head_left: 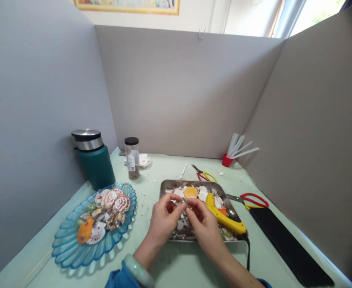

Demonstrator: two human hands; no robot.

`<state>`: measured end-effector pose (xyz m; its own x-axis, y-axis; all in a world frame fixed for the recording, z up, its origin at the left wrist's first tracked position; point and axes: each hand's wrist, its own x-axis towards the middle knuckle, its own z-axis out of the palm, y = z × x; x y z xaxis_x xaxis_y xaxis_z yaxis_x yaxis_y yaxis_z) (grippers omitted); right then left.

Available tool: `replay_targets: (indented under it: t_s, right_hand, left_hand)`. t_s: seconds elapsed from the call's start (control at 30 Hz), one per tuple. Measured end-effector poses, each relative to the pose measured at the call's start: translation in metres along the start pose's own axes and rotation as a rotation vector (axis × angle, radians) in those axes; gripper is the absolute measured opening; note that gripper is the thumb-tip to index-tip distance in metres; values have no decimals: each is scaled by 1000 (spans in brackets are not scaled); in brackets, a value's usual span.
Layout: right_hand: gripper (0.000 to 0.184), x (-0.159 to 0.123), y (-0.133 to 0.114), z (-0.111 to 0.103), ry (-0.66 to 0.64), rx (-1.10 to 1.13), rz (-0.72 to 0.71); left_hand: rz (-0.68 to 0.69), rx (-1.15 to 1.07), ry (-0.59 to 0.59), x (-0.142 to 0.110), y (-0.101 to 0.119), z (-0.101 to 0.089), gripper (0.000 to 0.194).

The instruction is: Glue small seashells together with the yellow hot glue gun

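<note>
Over the metal tray (172, 185), my left hand (165, 215) and my right hand (204, 222) meet fingertip to fingertip. Between their pinched fingers is a small greyish piece (185, 201), mostly hidden; its kind cannot be made out. Shells fill the tray below, among them a yellow-orange shell (190, 192) and several white ones. A yellow glue gun (228, 221) lies across the tray's right side, close to my right hand, its black cord running off the front corner.
Left stands a blue scalloped plate (69, 246) of shells, with a green bottle (95, 166) and a clear jar (132, 158) behind. Scissors (254, 200), smaller scissors (204, 175), a white stick (183, 171), a red cup (227, 161) of glue sticks and a black slab (290, 244) lie around the tray.
</note>
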<state>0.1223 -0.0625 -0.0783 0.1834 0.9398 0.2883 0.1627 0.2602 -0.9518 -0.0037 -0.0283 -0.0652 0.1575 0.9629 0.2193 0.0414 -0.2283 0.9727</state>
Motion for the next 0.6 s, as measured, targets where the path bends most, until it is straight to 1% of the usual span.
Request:
replay_targets:
  t_s: [0.1, 0.2, 0.4, 0.6]
  right_hand:
    - [27, 0, 0, -1, -23, 14, 36]
    - [25, 0, 0, -1, -40, 43, 55]
    - [26, 1, 0, -1, -47, 109, 122]
    - [31, 3, -12, 1, 2, 156, 172]
  left_hand:
    - [5, 8, 6, 1, -2, -1, 14]
    - [40, 32, -6, 1, -3, -2, 10]
    - [3, 36, -4, -2, -2, -5, 12]
    - [-46, 54, -30, -3, 0, -5, 16]
